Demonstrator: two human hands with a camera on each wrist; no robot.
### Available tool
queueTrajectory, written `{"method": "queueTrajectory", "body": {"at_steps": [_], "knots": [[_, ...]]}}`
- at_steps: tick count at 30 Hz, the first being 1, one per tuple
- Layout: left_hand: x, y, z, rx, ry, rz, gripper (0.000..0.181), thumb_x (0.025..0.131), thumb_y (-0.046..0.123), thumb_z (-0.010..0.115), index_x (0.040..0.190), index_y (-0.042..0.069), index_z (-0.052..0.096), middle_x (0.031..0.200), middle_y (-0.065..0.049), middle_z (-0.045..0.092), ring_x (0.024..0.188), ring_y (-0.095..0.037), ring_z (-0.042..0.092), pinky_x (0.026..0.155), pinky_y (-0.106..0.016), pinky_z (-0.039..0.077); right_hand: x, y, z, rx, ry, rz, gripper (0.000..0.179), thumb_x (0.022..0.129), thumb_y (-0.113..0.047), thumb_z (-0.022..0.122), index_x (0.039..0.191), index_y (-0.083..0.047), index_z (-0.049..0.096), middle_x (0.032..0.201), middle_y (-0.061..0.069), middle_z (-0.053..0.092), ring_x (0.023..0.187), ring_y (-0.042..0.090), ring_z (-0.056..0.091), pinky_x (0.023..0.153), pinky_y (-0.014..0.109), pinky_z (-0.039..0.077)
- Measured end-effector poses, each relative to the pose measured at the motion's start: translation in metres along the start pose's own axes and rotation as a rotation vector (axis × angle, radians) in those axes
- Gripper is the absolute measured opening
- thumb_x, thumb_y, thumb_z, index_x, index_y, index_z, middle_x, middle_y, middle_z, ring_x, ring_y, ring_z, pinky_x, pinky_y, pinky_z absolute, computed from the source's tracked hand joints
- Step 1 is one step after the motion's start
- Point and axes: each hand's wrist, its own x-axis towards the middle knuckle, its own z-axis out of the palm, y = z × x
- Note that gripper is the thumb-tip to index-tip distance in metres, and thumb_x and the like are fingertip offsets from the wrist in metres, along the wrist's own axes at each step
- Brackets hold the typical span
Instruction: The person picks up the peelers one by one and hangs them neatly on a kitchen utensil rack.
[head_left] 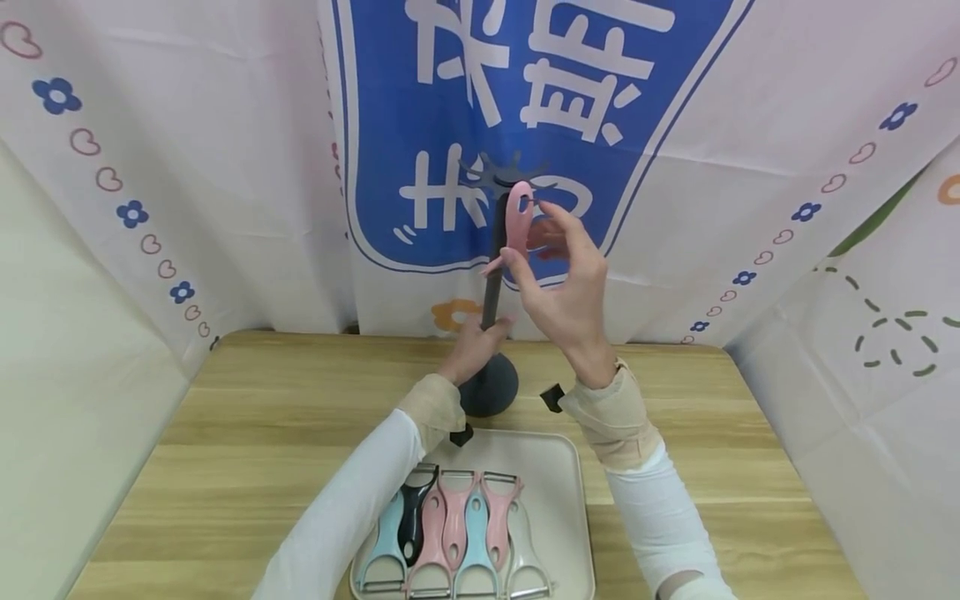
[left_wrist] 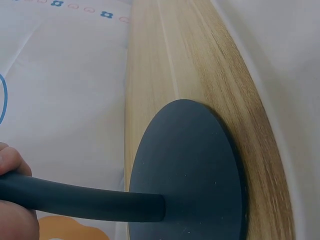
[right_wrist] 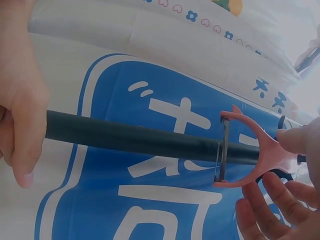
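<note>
My right hand point(head_left: 572, 287) pinches a pink peeler point(head_left: 516, 225) between thumb and fingers, its handle hole upward beside a hook at the top of a dark stand point(head_left: 492, 292). A hook tip seems to show at the hole; whether the handle hangs on it I cannot tell. In the right wrist view the peeler's metal blade point(right_wrist: 223, 150) and forked head lie in front of the pole. My left hand point(head_left: 474, 346) grips the pole low down, above the round base point(left_wrist: 192, 155). Several hooks point(head_left: 495, 173) spread from the stand's top.
A cream tray point(head_left: 558, 467) sits in front of the stand, with several peelers lying in a row: light blue, black point(head_left: 411, 521), pink and whitish point(head_left: 521, 542). Behind the wooden table point(head_left: 262, 442) hangs a printed cloth point(head_left: 262, 167).
</note>
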Motion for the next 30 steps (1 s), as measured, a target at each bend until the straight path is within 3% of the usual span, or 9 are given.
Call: {"method": "queueTrajectory", "body": {"at_steps": [3,7,17,22,30], "knots": [[-0.003,-0.002,0.002,0.011,0.004,-0.007,0.050,0.111,0.027,0.056,0.064,0.015,0.047,0.054,0.006,0.037,0.047,-0.012,0.031,0.051,-0.029,0.027,-0.006,0.002,-0.002,-0.009,-0.002,0.019,0.059,0.091,-0.013,0.086,0.141,0.004,0.059,0.110,0.020,0.074,0.096,0.028,0.073,0.078,0.051,0.062],[-0.005,-0.004,0.004,0.019,-0.001,-0.017,0.049,0.111,0.026,0.055,0.064,0.015,0.046,0.054,0.006,0.037,0.048,-0.012,0.031,0.051,-0.030,0.027,-0.019,0.004,-0.008,-0.033,-0.019,0.065,0.061,0.090,-0.013,0.086,0.144,0.000,0.059,0.112,0.019,0.074,0.099,0.028,0.073,0.079,0.049,0.061],[-0.001,0.001,0.000,-0.009,0.010,0.005,0.048,0.111,0.025,0.054,0.065,0.015,0.046,0.055,0.006,0.036,0.048,-0.012,0.031,0.053,-0.030,0.029,-0.052,0.000,-0.019,-0.094,-0.145,0.101,0.050,0.093,-0.013,0.082,0.137,0.001,0.062,0.112,0.019,0.073,0.096,0.031,0.073,0.077,0.049,0.062],[-0.001,0.001,0.000,-0.002,0.016,-0.016,0.048,0.110,0.032,0.057,0.066,0.015,0.046,0.055,0.007,0.036,0.049,-0.011,0.032,0.054,-0.029,0.029,-0.077,-0.004,-0.026,-0.113,-0.208,0.104,0.047,0.092,-0.011,0.082,0.135,0.000,0.065,0.112,0.016,0.073,0.097,0.027,0.073,0.078,0.046,0.061],[-0.001,0.000,0.002,0.001,0.016,0.006,0.048,0.110,0.030,0.056,0.065,0.016,0.046,0.055,0.007,0.034,0.049,-0.012,0.031,0.054,-0.030,0.029,-0.121,-0.015,-0.031,-0.127,-0.323,0.112,0.041,0.091,-0.008,0.082,0.129,-0.004,0.067,0.110,0.009,0.072,0.096,0.024,0.071,0.074,0.041,0.060]]}}
